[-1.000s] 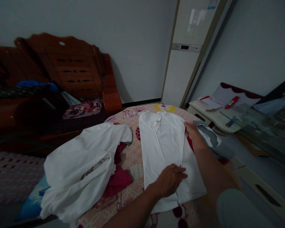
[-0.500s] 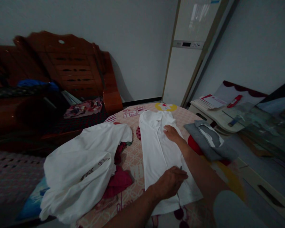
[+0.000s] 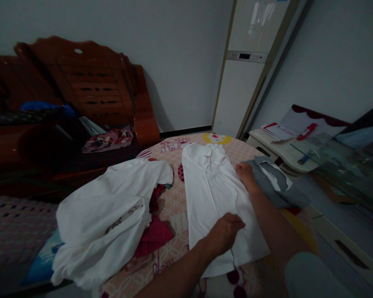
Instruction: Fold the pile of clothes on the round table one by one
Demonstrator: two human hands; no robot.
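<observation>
left hand (image 3: 226,232): fingers bent together on the white shirt (image 3: 203,203), cannot tell whether they pinch cloth | right hand (image 3: 245,173): fingers curled at the shirt's right edge, cannot tell if gripping | shirt: flat on the patterned table (image 3: 175,211), between 1 heap of clothes (image 3: 104,215) at left and 1 gray garment (image 3: 287,199) at right

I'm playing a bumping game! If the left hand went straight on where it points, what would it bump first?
Probably the right forearm, ahead of the left hand. Depth is unclear, so it might slide underneath, along the white shirt.
</observation>
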